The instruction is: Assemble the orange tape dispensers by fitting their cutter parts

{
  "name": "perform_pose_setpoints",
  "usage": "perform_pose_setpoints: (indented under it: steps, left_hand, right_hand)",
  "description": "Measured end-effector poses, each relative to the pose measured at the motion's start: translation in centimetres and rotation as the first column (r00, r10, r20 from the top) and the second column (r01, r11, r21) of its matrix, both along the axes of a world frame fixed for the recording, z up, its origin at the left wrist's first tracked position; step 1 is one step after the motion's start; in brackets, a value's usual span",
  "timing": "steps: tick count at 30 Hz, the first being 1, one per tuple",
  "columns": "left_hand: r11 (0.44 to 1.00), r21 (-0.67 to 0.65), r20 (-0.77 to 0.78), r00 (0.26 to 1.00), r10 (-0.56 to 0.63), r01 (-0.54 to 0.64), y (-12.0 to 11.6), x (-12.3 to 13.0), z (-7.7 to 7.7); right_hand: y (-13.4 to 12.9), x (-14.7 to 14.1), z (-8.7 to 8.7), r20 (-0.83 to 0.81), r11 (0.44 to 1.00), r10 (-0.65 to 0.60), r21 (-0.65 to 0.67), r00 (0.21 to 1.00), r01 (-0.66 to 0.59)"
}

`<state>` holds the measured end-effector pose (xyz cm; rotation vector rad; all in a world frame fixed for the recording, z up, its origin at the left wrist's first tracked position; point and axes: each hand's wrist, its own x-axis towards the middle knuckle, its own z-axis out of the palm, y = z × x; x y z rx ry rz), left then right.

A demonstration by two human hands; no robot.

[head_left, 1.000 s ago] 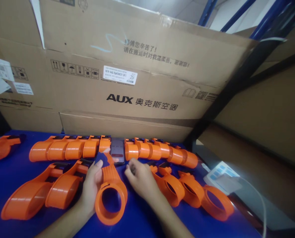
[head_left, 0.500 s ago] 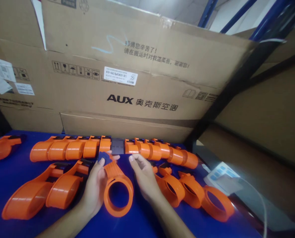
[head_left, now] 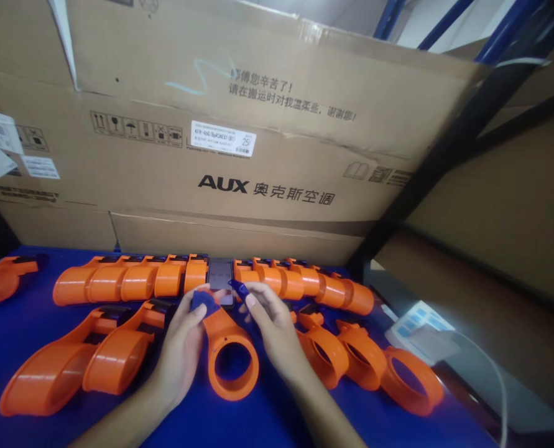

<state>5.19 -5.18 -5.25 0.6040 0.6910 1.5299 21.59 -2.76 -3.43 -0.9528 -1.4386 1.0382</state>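
My left hand [head_left: 186, 339] is closed around the upper end of an orange tape dispenser [head_left: 215, 330], its thumb on a blue end piece [head_left: 205, 302]. The dispenser's round ring hangs toward me, with the blue table showing through it. My right hand [head_left: 271, 320] pinches a small dark blue plastic piece [head_left: 239, 288] between thumb and fingers, just right of the dispenser and apart from it. Behind both hands a dark phone-like slab [head_left: 221, 274] stands between two rows of orange dispensers.
Rows of orange tape dispensers [head_left: 118, 364] lie left and right on the blue table [head_left: 165, 429]. A large cardboard box [head_left: 155, 211] walls off the back. At right are a white-blue box [head_left: 419, 330], a pale cable [head_left: 498, 373] and a black post [head_left: 416, 168].
The held dispenser has shifted slightly right and up. My right hand has turned, and the small blue piece in its fingers now shows.
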Motion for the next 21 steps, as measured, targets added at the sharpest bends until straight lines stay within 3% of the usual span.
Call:
perform_pose_setpoints:
  steps: [7,21]
  left_hand:
    - [0.999,0.042,-0.045,0.999,0.03,-0.028,0.2,-0.2,-0.9]
    - [0.998,0.062,-0.068,0.997,0.028,-0.024,0.9,-0.4,-1.7]
  right_hand:
    - [-0.2,1.1,1.4,0.061,0.984,-0.003,0.177,0.998,-0.008]
    - [-0.5,0.8,1.3,0.153,0.985,0.061,0.151,0.986,-0.084]
